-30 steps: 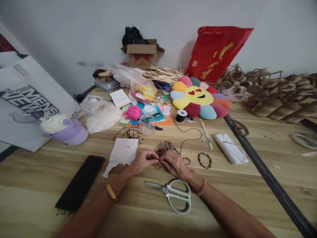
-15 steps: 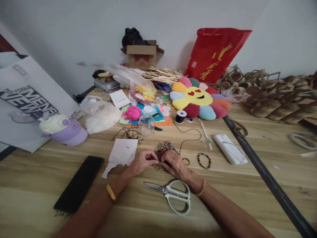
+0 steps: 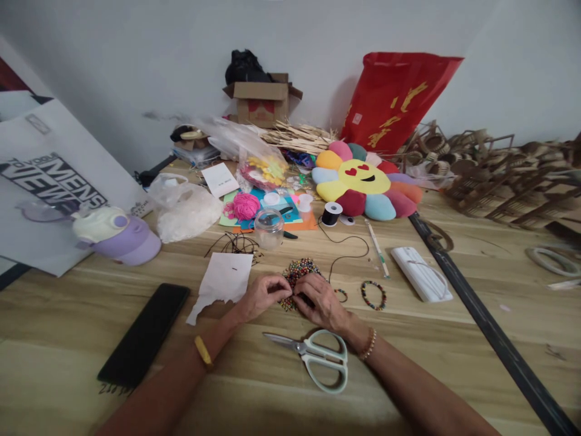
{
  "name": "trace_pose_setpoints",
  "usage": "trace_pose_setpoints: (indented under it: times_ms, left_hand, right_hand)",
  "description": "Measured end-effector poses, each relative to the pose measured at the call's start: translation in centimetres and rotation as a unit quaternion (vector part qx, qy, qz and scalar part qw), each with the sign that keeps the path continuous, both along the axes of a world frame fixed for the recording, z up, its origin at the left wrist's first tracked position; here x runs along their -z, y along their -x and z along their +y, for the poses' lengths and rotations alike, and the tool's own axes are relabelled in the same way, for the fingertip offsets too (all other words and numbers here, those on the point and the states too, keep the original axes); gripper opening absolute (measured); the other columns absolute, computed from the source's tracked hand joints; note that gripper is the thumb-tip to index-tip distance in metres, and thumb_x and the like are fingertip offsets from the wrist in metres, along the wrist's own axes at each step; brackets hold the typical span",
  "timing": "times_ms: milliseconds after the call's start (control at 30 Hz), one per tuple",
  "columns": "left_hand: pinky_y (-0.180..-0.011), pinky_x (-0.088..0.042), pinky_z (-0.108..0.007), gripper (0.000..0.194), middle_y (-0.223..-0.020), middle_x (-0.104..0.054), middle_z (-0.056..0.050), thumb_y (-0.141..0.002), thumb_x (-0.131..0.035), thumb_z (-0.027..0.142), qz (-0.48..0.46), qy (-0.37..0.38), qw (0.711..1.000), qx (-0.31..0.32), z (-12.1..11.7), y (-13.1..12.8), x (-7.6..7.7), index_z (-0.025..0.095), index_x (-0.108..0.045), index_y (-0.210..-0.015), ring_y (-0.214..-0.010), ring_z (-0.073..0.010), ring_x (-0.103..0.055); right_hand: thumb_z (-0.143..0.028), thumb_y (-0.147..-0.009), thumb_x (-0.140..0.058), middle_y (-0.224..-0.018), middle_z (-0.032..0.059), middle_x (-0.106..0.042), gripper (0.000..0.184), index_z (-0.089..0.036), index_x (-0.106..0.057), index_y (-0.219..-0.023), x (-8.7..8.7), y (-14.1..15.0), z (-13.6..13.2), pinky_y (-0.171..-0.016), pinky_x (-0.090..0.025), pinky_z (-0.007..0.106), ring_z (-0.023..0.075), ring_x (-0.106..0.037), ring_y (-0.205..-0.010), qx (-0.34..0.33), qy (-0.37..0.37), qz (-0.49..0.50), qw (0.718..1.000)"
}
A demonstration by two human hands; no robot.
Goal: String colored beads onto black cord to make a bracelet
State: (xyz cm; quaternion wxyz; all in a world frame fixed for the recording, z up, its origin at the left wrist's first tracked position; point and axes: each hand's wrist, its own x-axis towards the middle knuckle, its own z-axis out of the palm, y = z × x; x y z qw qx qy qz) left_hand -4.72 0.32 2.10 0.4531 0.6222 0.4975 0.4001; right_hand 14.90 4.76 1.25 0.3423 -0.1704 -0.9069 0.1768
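Note:
Both my hands rest on the wooden table over a heap of small coloured beads (image 3: 298, 269). My left hand (image 3: 261, 295) is closed in a pinch, fingertips meeting those of my right hand (image 3: 320, 298), which is also pinched. What they pinch is too small to make out. A thin black cord (image 3: 349, 242) runs from the heap to a black thread spool (image 3: 331, 213). A finished bead bracelet (image 3: 374, 294) lies just right of my right hand. Pale green scissors (image 3: 318, 357) lie shut below my hands.
A black phone (image 3: 144, 335) and torn white paper (image 3: 222, 281) lie at the left. Farther back are a glass jar (image 3: 269, 228), pink yarn (image 3: 246, 206), a flower-shaped cushion (image 3: 363, 181), a white box (image 3: 422, 273), a purple cap (image 3: 122, 239) and a red bag (image 3: 394, 97). A black rail (image 3: 490, 330) crosses the right.
Almost nothing differs; my hands stay pinched together over the beads, with only a slight shift of the fingers and the camera.

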Motion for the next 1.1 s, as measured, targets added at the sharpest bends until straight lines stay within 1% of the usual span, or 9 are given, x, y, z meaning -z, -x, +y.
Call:
trace_pose_setpoints:
  times_ms: [100,200,267,367,500,733,900,1000,1100]
  left_hand:
    - [-0.070,-0.046,-0.025,0.022,-0.074,-0.066,-0.004,-0.079,-0.066,0.034,-0.002,-0.005,1.000,-0.009,0.1,0.1,-0.2,0.013,-0.068,-0.074,-0.072,-0.0167,-0.058]
    - [-0.069,-0.045,-0.025,0.021,-0.072,-0.064,-0.003,-0.080,-0.065,0.034,-0.011,-0.007,1.000,-0.015,0.1,0.1,-0.2,0.014,-0.067,-0.074,-0.070,-0.0155,-0.056]
    - [-0.069,-0.044,-0.025,0.021,-0.073,-0.064,-0.003,-0.080,-0.065,0.034,-0.019,-0.007,1.000,-0.014,0.1,0.1,-0.1,0.013,-0.067,-0.075,-0.070,-0.0155,-0.056]
    - [-0.069,-0.044,-0.025,0.020,-0.075,-0.065,-0.004,-0.080,-0.065,0.033,-0.024,-0.004,1.000,-0.011,0.1,0.2,0.1,0.013,-0.068,-0.077,-0.072,-0.0163,-0.057]
    - [-0.068,-0.044,-0.025,0.021,-0.075,-0.067,-0.004,-0.080,-0.065,0.034,-0.013,-0.006,1.000,-0.006,0.0,0.1,0.1,0.013,-0.068,-0.076,-0.072,-0.0166,-0.058]
    - [-0.065,-0.045,-0.025,0.019,-0.072,-0.067,-0.004,-0.080,-0.064,0.030,0.025,-0.027,0.999,-0.030,0.1,-0.2,-0.1,0.013,-0.069,-0.074,-0.069,-0.0162,-0.058]
    - [-0.067,-0.047,-0.025,0.012,-0.074,-0.069,-0.004,-0.082,-0.062,0.021,0.072,-0.087,0.991,-0.066,0.2,-0.3,0.3,0.014,-0.069,-0.076,-0.070,-0.0164,-0.061]
    - [-0.070,-0.048,-0.026,0.008,-0.076,-0.069,-0.005,-0.082,-0.063,0.015,0.133,-0.136,0.980,-0.060,0.3,-0.4,0.7,0.014,-0.070,-0.077,-0.073,-0.0170,-0.063]
    - [-0.074,-0.049,-0.028,0.008,-0.079,-0.068,-0.005,-0.082,-0.064,0.011,0.199,-0.170,0.965,-0.035,0.4,-0.4,1.1,0.015,-0.071,-0.080,-0.078,-0.0181,-0.063]
  right_hand:
    - [-0.010,-0.079,-0.050,-0.093,0.0090,-0.060,0.017,-0.020,-0.052,-0.092,-0.2,0.0,0.0,-0.079,-0.045,0.039,0.0237,-0.055,-0.089,0.032,-0.008,0.007,0.999]
    - [-0.010,-0.072,-0.049,-0.094,0.0094,-0.058,0.025,-0.020,-0.049,-0.095,-0.5,-0.1,-0.1,-0.083,-0.044,0.044,0.0257,-0.053,-0.092,0.034,0.000,0.009,0.999]
    - [-0.012,-0.074,-0.052,-0.096,0.0092,-0.058,0.026,-0.020,-0.049,-0.099,-0.5,-0.2,-0.2,-0.085,-0.043,0.045,0.0254,-0.053,-0.092,0.022,0.007,0.016,1.000]
    - [-0.018,-0.082,-0.057,-0.095,0.0081,-0.061,0.023,-0.020,-0.049,-0.103,-0.3,-0.1,-0.1,-0.088,-0.044,0.045,0.0235,-0.055,-0.092,-0.009,0.013,0.026,1.000]
    - [-0.018,-0.093,-0.052,-0.087,0.0058,-0.064,0.006,-0.021,-0.053,-0.099,0.0,-0.1,0.0,-0.079,-0.048,0.037,0.0195,-0.057,-0.082,-0.031,0.023,0.030,0.999]
    - [-0.020,-0.097,-0.048,-0.087,0.0070,-0.066,0.013,-0.019,-0.059,-0.092,-0.2,-0.1,0.1,-0.074,-0.049,0.033,0.0183,-0.058,-0.079,0.009,0.024,0.025,0.999]
    - [-0.021,-0.098,-0.045,-0.085,0.0075,-0.065,0.016,-0.018,-0.059,-0.091,0.1,-0.2,0.5,-0.073,-0.049,0.033,0.0191,-0.058,-0.079,0.054,0.032,0.020,0.998]
    - [-0.021,-0.098,-0.046,-0.086,0.0076,-0.065,0.014,-0.019,-0.059,-0.092,0.4,-0.3,0.7,-0.075,-0.049,0.034,0.0196,-0.059,-0.079,0.083,0.034,0.026,0.996]
    - [-0.020,-0.097,-0.048,-0.085,0.0073,-0.066,0.012,-0.019,-0.059,-0.091,0.6,-0.4,0.7,-0.074,-0.048,0.034,0.0199,-0.059,-0.079,0.090,0.032,0.027,0.995]
